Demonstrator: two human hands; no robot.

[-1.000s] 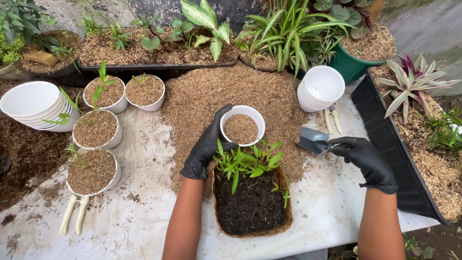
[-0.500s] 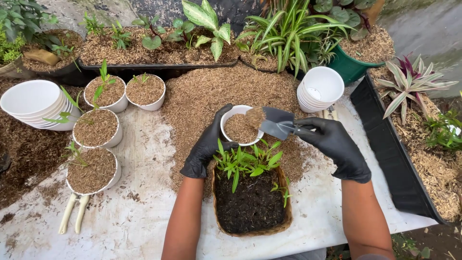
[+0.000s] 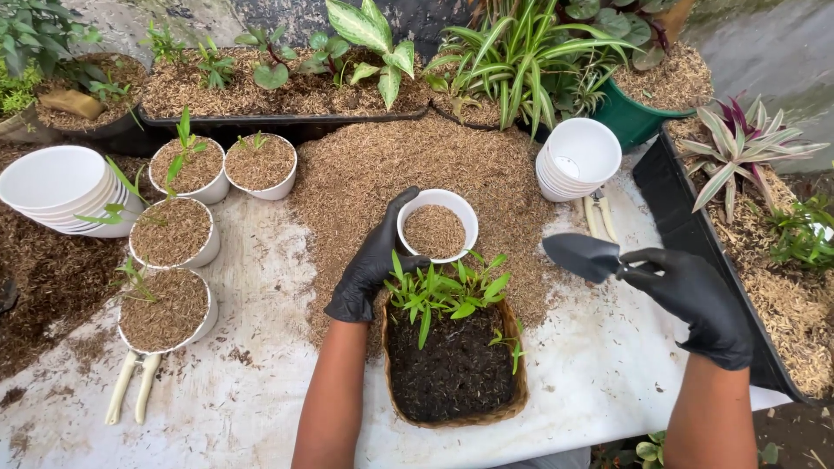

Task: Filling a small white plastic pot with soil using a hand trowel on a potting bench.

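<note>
Your left hand (image 3: 369, 265) wraps the small white pot (image 3: 438, 226), part-filled with husk, at frame centre. Your right hand (image 3: 695, 300) grips the empty trowel (image 3: 584, 256) to its right. You look mid-filling; another scoop from the husk pile (image 3: 373, 165) seems needed.

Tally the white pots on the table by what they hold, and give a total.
White pots filled with husk mix, with seedlings: 4
White pot part filled, gripped by the left hand: 1
Stacks of empty white pots: 2
Total: 5 single pots and 2 stacks; pots within the stacks cannot be counted.
</note>
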